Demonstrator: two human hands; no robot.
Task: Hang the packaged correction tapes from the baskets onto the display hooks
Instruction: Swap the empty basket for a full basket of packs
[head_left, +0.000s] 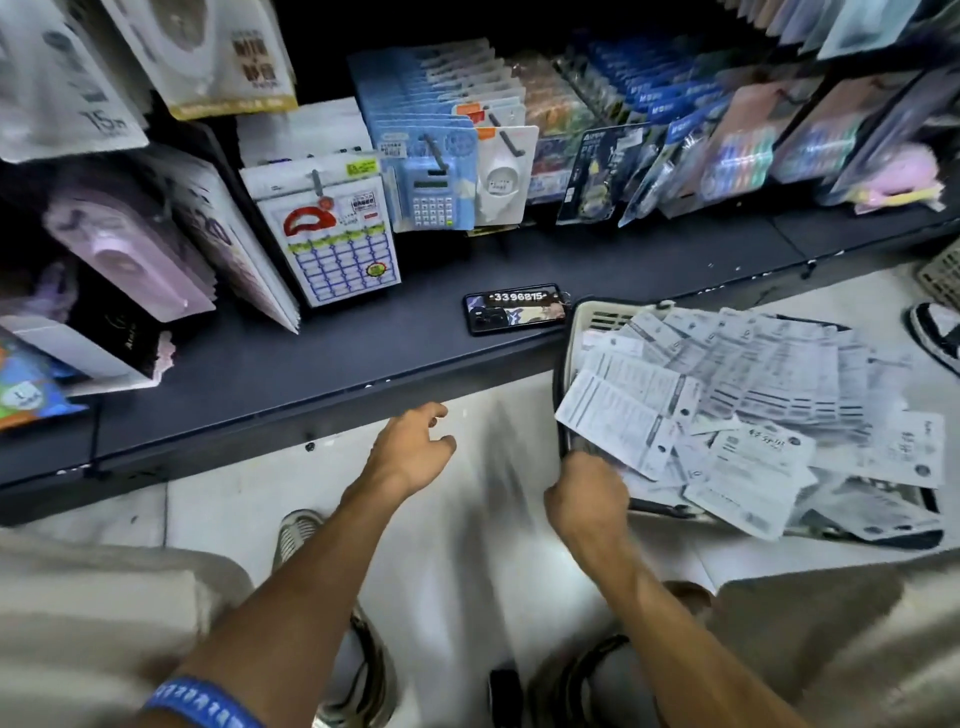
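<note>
**Hands low at the basket, packages still piled inside**

Nearest me, my two forearms reach forward over the pale floor (218, 499), a blue wristband (202, 701) on the left one. My left hand (410, 447) hovers just below the front edge of the dark shelf (363, 358), fingers loosely spread and holding nothing. My right hand (587, 493) is curled at the near-left corner of the basket (597, 317); blur keeps me from telling whether it grips the rim or a package. The packaged correction tapes (727, 384) lie heaped in the basket, backs up. A phone (514, 309) lies on the shelf, just beside the basket's far-left corner. Behind it, carded goods hang on display hooks (434, 150), a blue calculator pack (431, 192) among them.
</note>
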